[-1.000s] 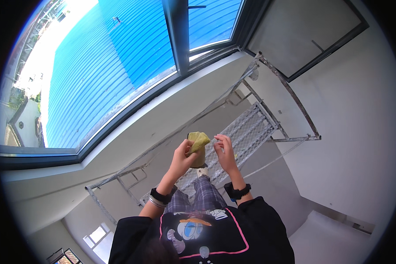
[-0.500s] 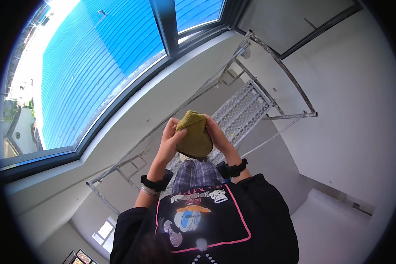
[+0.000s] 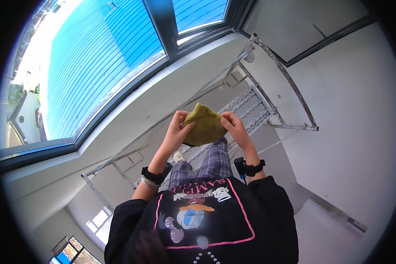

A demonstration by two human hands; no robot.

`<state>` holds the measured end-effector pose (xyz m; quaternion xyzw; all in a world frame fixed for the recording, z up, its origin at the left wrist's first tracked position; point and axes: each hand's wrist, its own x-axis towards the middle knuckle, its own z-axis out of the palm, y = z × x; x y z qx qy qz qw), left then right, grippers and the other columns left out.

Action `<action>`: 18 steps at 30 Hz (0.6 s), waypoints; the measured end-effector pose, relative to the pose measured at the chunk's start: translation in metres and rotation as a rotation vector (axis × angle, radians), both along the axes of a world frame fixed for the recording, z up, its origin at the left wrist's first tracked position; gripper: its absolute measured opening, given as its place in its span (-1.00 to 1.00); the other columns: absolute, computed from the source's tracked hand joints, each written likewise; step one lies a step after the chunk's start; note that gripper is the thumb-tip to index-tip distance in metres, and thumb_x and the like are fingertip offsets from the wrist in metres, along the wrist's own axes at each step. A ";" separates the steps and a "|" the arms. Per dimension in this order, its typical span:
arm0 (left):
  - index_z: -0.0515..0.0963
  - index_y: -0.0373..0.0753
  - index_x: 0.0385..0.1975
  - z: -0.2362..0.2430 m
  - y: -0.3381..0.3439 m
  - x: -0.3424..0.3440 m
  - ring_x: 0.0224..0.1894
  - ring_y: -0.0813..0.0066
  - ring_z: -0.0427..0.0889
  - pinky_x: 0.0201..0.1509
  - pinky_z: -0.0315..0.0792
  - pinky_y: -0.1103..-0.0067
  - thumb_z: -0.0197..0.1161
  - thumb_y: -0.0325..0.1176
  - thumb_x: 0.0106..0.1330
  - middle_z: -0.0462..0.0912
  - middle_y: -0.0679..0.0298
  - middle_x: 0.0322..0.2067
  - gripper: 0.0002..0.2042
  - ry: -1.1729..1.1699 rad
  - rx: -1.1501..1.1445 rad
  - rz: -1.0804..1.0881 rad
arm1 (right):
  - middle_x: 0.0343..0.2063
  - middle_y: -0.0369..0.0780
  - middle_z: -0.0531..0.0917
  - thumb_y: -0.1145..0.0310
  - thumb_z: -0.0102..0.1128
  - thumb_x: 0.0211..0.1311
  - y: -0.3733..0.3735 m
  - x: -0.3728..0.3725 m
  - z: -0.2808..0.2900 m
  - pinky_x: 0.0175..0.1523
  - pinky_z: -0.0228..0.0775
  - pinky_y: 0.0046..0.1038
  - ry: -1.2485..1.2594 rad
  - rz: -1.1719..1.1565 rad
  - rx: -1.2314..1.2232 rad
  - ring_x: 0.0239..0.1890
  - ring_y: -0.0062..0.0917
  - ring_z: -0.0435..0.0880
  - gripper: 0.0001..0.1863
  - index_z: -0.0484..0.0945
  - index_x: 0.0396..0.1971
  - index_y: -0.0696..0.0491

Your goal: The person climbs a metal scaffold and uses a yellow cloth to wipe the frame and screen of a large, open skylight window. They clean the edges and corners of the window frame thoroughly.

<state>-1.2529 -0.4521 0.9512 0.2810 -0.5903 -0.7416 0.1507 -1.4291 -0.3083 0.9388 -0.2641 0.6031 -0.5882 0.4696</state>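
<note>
An olive-green cloth (image 3: 204, 126) hangs between my two hands in front of me, folded and spread out sideways. My left hand (image 3: 178, 130) pinches its left edge, thumb on the near face. At the right edge, my right hand (image 3: 235, 126) grips it between thumb and fingers. The top of the cloth rises to a blunt peak, and its lower edge looks dark. Black bands with small boxes sit on both wrists.
I am on a metal scaffold whose mesh platform (image 3: 246, 107) lies beneath me. Its rail (image 3: 132, 148) runs along the left, and a curved end frame (image 3: 290, 77) stands at the far right. Beyond the rail is a large window (image 3: 105, 75); a pale wall (image 3: 343, 110) is on the right.
My hands have moved apart, and the cloth is stretched wider and raised slightly. My legs have spread, and a shoe now shows below the cloth.
</note>
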 end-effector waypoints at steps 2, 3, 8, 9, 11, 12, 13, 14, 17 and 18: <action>0.30 -0.26 -0.12 0.004 0.002 -0.036 -0.16 0.65 0.46 -0.07 0.35 0.67 0.11 -0.41 0.31 0.51 0.29 -0.22 -0.79 -0.012 0.000 -0.001 | -0.47 -0.42 0.46 0.28 0.07 0.27 0.002 -0.037 0.009 -0.27 0.22 -0.71 -0.046 0.043 0.017 -0.39 -0.81 0.36 -0.80 0.44 -0.25 0.12; 0.30 -0.26 -0.12 0.001 0.003 -0.053 -0.16 0.64 0.46 -0.07 0.35 0.67 0.11 -0.41 0.31 0.51 0.29 -0.22 -0.78 -0.012 -0.002 -0.003 | -0.46 -0.40 0.48 0.33 0.04 0.26 0.002 -0.055 0.009 -0.26 0.22 -0.71 -0.106 0.053 0.018 -0.38 -0.80 0.39 -0.83 0.44 -0.29 0.12; 0.30 -0.28 -0.12 -0.009 0.015 -0.116 -0.16 0.60 0.46 -0.08 0.36 0.64 0.14 -0.39 0.30 0.50 0.27 -0.21 -0.76 -0.060 -0.074 0.058 | -0.46 -0.39 0.47 0.35 0.02 0.24 -0.006 -0.120 0.022 -0.26 0.20 -0.72 -0.103 0.109 0.053 -0.38 -0.80 0.37 -0.88 0.42 -0.35 0.10; 0.32 -0.30 -0.13 -0.012 0.023 -0.126 -0.15 0.53 0.48 -0.05 0.38 0.60 0.15 -0.37 0.29 0.48 0.22 -0.18 -0.75 -0.097 -0.194 0.184 | -0.46 -0.40 0.46 0.35 0.03 0.24 -0.009 -0.127 0.020 -0.26 0.20 -0.72 -0.086 0.103 0.028 -0.38 -0.80 0.37 -0.87 0.42 -0.35 0.10; 0.33 -0.34 -0.13 -0.006 0.025 -0.138 -0.15 0.42 0.49 -0.04 0.40 0.54 0.17 -0.35 0.26 0.47 0.15 -0.21 -0.72 -0.227 -0.511 0.263 | -0.50 -0.39 0.44 0.37 0.07 0.22 -0.020 -0.137 0.020 -0.25 0.21 -0.70 -0.029 0.097 -0.013 -0.38 -0.78 0.37 -0.88 0.41 -0.36 0.10; 0.33 -0.36 -0.13 -0.002 0.024 -0.143 -0.15 0.37 0.50 -0.03 0.41 0.51 0.18 -0.35 0.25 0.46 0.11 -0.23 -0.70 -0.295 -0.668 0.300 | -0.49 -0.38 0.44 0.39 0.08 0.20 -0.025 -0.138 0.020 -0.24 0.22 -0.68 0.052 0.125 -0.001 -0.37 -0.76 0.38 -0.88 0.41 -0.35 0.11; 0.34 -0.36 -0.13 0.007 0.024 -0.149 -0.17 0.34 0.49 -0.05 0.44 0.48 0.19 -0.34 0.24 0.43 0.11 -0.26 -0.69 -0.269 -0.403 0.241 | -0.48 -0.36 0.44 0.40 0.10 0.19 -0.030 -0.138 0.020 -0.24 0.24 -0.66 0.133 0.151 0.012 -0.37 -0.74 0.38 -0.88 0.41 -0.35 0.11; 0.34 -0.36 -0.09 0.002 0.022 -0.151 -0.12 0.37 0.48 -0.08 0.46 0.47 0.13 -0.23 0.30 0.43 0.12 -0.16 -0.66 -0.242 -0.222 0.125 | -0.47 -0.34 0.44 0.41 0.11 0.18 -0.034 -0.136 0.020 -0.24 0.25 -0.63 0.215 0.174 0.024 -0.36 -0.71 0.39 -0.88 0.41 -0.35 0.11; 0.29 -0.25 0.02 -0.007 0.028 -0.163 -0.01 0.42 0.48 0.02 0.43 0.49 -0.15 0.00 0.41 0.45 0.27 -0.11 -0.57 -0.106 0.270 0.174 | -0.28 -0.21 0.49 0.46 0.16 0.12 -0.049 -0.125 0.019 -0.16 0.33 -0.51 0.321 0.217 -0.135 -0.25 -0.51 0.48 -0.85 0.40 -0.35 0.16; 0.29 -0.25 0.03 -0.009 0.025 -0.165 -0.02 0.43 0.49 0.01 0.43 0.49 -0.15 0.00 0.41 0.46 0.26 -0.12 -0.57 -0.077 0.308 0.216 | -0.24 -0.18 0.49 0.47 0.17 0.11 -0.054 -0.121 0.025 -0.14 0.34 -0.49 0.347 0.231 -0.160 -0.22 -0.46 0.50 -0.85 0.40 -0.36 0.17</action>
